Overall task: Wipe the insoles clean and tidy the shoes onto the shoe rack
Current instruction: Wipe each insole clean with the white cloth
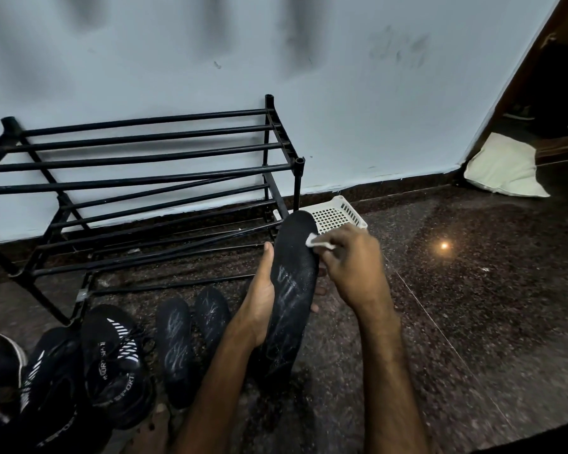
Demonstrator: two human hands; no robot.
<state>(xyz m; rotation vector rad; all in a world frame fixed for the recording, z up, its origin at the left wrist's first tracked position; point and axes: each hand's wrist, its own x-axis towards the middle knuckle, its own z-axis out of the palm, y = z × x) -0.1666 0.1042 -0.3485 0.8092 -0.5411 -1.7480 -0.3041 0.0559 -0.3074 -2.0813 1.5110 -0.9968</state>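
Observation:
My left hand (259, 296) holds a black insole (292, 290) upright from its left edge, fingers wrapped behind it. My right hand (351, 267) pinches a small white wipe (318, 241) and presses it on the insole's upper right part. Two more black insoles (174, 348) (214, 316) lie flat on the floor to the left. Black sport shoes with white stripes (115, 362) (50, 385) stand at the lower left. The black metal shoe rack (138, 165) stands against the wall with bare shelves.
A white plastic basket (338, 217) sits on the floor behind the held insole, beside the rack's right leg. A pale cushion (505, 168) lies by a doorway at the far right. Dark speckled floor stretches to the right. My bare foot (154, 430) shows at the bottom.

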